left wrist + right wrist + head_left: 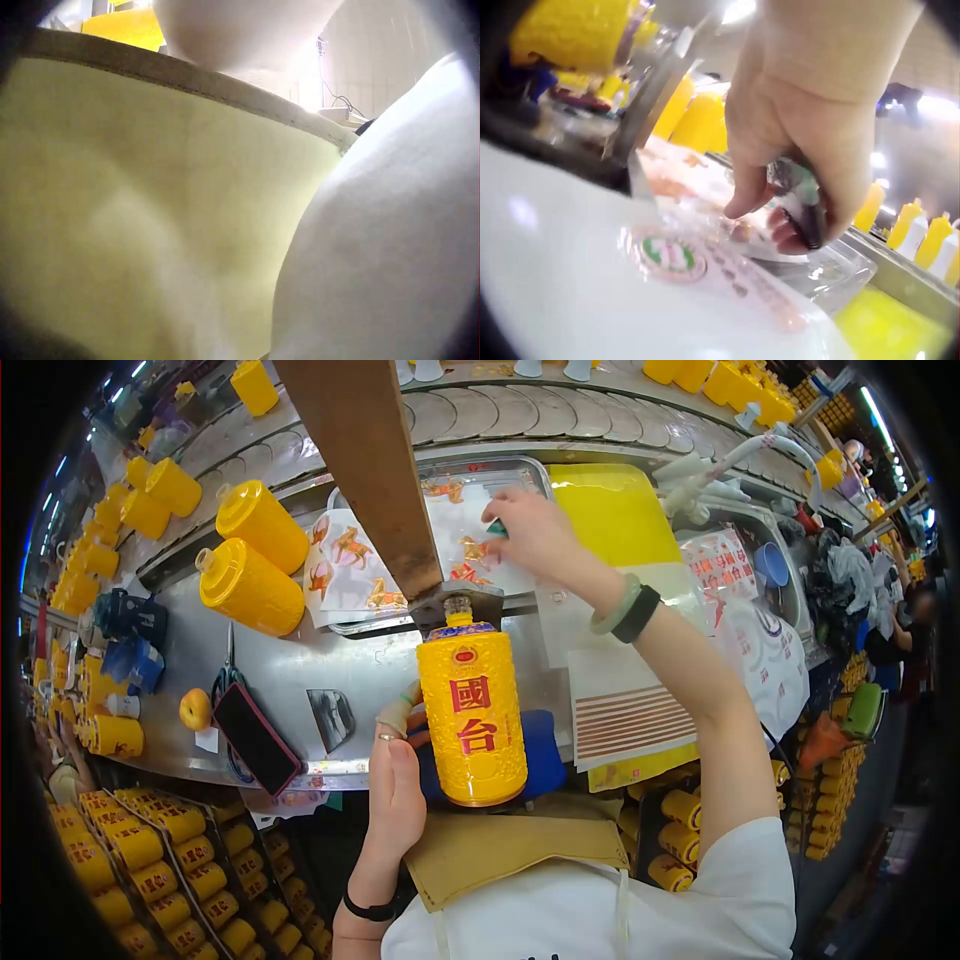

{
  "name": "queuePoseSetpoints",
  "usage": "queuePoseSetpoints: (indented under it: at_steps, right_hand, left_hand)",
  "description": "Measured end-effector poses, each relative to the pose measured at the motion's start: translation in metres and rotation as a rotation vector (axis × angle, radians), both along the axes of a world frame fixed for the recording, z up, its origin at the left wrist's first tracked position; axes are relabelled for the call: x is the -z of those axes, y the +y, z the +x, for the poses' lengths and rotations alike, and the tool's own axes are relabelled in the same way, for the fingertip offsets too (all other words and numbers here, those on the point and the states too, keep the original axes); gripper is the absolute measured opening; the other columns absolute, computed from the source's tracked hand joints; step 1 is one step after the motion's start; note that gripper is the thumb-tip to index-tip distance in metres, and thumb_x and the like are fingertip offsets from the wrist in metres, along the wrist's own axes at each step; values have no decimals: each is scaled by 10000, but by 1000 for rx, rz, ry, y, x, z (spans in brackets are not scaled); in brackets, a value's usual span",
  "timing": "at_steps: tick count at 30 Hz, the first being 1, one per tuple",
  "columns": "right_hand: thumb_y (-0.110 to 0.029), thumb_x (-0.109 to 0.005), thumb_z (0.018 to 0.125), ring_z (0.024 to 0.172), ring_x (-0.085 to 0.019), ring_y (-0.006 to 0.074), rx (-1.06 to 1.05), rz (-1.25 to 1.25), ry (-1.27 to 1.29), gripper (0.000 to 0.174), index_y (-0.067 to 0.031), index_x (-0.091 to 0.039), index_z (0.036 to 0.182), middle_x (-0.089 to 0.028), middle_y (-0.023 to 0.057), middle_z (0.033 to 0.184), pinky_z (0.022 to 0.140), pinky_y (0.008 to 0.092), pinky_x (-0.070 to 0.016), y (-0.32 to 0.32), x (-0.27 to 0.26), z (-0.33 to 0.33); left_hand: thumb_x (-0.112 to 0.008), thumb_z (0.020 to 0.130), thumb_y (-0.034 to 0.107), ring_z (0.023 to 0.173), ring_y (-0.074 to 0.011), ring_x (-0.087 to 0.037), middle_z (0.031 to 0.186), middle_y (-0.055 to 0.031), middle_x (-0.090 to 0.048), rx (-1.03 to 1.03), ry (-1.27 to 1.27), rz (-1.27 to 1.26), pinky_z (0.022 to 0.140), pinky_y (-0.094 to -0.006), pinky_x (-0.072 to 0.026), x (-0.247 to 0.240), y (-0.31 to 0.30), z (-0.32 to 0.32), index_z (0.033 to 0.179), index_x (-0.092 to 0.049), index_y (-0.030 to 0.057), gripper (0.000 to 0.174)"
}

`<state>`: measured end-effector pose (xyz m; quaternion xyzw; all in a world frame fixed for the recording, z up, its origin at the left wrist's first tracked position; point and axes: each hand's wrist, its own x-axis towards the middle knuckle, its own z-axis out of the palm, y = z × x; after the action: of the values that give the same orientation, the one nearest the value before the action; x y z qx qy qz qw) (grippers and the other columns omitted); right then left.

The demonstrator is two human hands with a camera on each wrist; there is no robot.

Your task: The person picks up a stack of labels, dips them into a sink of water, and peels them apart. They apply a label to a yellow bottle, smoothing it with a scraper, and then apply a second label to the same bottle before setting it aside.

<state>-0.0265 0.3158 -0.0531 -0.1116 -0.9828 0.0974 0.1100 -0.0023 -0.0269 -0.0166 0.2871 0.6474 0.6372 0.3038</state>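
A yellow bottle (474,720) with red characters lies with its neck toward a metal holder at the end of a wooden beam (365,470). My left hand (398,785) holds the bottle's left side, its fingertips partly hidden behind it. Wrappings cover some of those fingers. Over the metal tray (535,466), my right hand (540,532) reaches down to white sheets printed with red-gold animal figures (472,550). Its curled fingers grip a small green-and-dark object (804,201), kind unclear. The left wrist view shows mostly the apron (150,172) and a white sleeve.
Two yellow bottles (252,585) stand left of the tray. Scissors (228,660), a phone (257,737) and a yellow-red fruit (195,709) lie at the left. Yellow sheets (610,510) and a striped sheet (632,705) lie at the right. A conveyor (530,415) runs behind.
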Motion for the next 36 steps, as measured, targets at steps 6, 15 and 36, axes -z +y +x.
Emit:
queuePoseSetpoints:
  at_steps: [6, 15, 36]
  right_hand:
    - [-286, -734, 840, 935, -678, 366, 34, -99, -546, 300, -34, -747, 1000, -718, 197, 982, 820, 454, -532, 24, -44, 20]
    - [-178, -746, 791, 807, -671, 243, -144, -391, -541, 250, -51, -730, 1006, -708, 104, 871, 772, 367, -530, 32, -52, 45]
    - [-111, -692, 881, 803, -623, 164, 130, -463, 280, 140, -24, -686, 990, -678, 74, 873, 755, 315, -497, 71, -17, 112]
  left_hand:
    - [-283, 1084, 488, 1252, -235, -507, 1417, -168, -494, 3, -10, -1, 1042, -368, -399, 4, 1, 1, 1498, -356, -48, 682]
    - [-276, 1092, 457, 1250, -239, -511, 1415, -177, -493, -2, -21, 19, 1049, -371, -391, 0, 0, 4, 1497, -351, -55, 657]
    - [-240, 1077, 533, 1262, -248, -510, 1425, -157, -503, -34, 8, -51, 1061, -383, -370, 12, -1, 5, 1496, -383, -21, 708]
